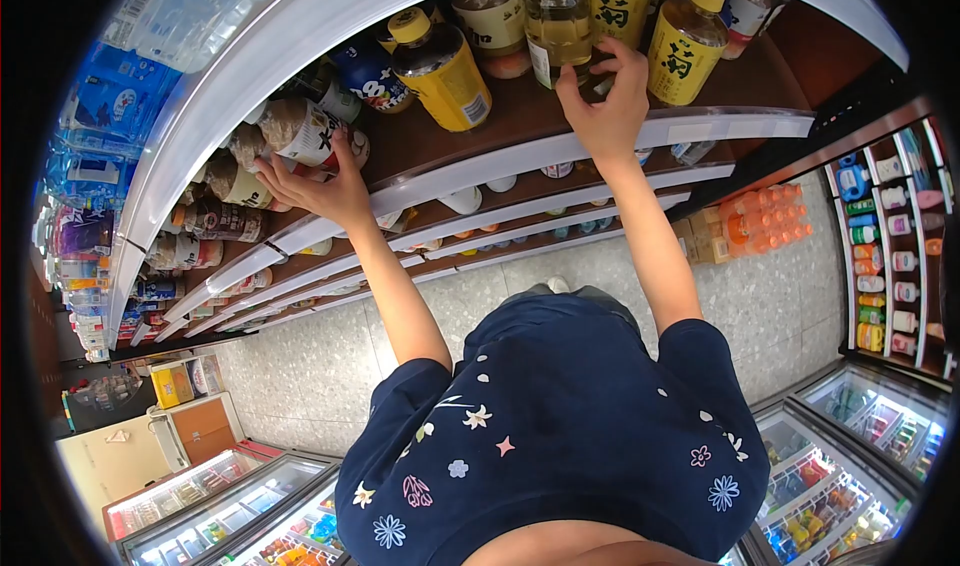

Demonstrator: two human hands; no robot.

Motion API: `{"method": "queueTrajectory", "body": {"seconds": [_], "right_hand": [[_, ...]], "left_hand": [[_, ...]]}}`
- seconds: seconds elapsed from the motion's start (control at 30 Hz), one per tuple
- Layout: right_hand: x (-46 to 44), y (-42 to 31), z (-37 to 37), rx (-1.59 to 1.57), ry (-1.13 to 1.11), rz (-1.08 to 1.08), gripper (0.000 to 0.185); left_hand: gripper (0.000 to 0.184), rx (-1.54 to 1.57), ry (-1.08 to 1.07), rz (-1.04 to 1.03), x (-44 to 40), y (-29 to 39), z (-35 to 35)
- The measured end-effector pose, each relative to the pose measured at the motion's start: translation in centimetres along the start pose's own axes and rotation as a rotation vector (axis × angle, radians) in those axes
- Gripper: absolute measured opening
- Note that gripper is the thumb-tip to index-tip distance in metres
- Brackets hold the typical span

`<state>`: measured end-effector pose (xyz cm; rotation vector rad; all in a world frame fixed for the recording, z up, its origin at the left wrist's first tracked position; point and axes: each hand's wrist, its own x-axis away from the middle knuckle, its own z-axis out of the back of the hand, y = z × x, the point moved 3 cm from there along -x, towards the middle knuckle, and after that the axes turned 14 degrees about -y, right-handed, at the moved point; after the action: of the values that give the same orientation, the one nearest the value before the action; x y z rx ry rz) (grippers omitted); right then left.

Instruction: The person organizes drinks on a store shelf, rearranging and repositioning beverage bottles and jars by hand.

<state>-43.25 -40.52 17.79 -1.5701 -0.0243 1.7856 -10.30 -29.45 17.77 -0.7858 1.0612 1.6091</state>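
Observation:
My left hand is at the shelf on the left, its thumb and fingers curved around the lower part of a bottle with a white label and dark print. My right hand is further right, its thumb and fingers apart, by the base of a green-capped jar of pale yellow liquid. The thumb overlaps the jar's lower edge; I cannot tell whether it presses on it. A yellow-labelled bottle stands right of that hand. Another yellow bottle stands between my hands.
A pale shelf edge runs below both hands, with lower shelves of goods beneath. Water packs are at the upper left. Orange bottles and cartons stand on the floor. Glass-topped freezers are behind me.

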Motion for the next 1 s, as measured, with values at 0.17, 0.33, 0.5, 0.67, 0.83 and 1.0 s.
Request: {"method": "queueTrajectory", "body": {"seconds": [0.17,0.33,0.5,0.67,0.83,1.0], "right_hand": [[-0.3,-0.6,0.3,0.053,-0.076,0.003,0.055],[-0.2,-0.5,0.3,-0.015,-0.05,-0.033,0.054],[0.3,0.0,-0.1,-0.172,-0.018,-0.079,0.051],[0.1,0.4,0.1,0.038,-0.082,0.04,0.05],[-0.1,-0.2,0.3,-0.054,-0.024,0.002,0.046],[-0.3,-0.3,0.3,0.002,-0.052,0.034,0.045]], "left_hand": [[0.086,-0.01,0.012,-0.011,-0.1,0.0,0.0],[0.085,0.025,0.012,0.013,-0.1,0.1,0.0],[0.085,0.009,0.004,0.013,-0.1,0.1,0.0],[0.085,0.014,0.005,0.012,0.0,0.0,0.0],[0.086,0.022,0.004,0.014,-0.1,0.1,0.0],[0.088,0.0,0.001,0.003,-0.1,0.0,0.0]]}}
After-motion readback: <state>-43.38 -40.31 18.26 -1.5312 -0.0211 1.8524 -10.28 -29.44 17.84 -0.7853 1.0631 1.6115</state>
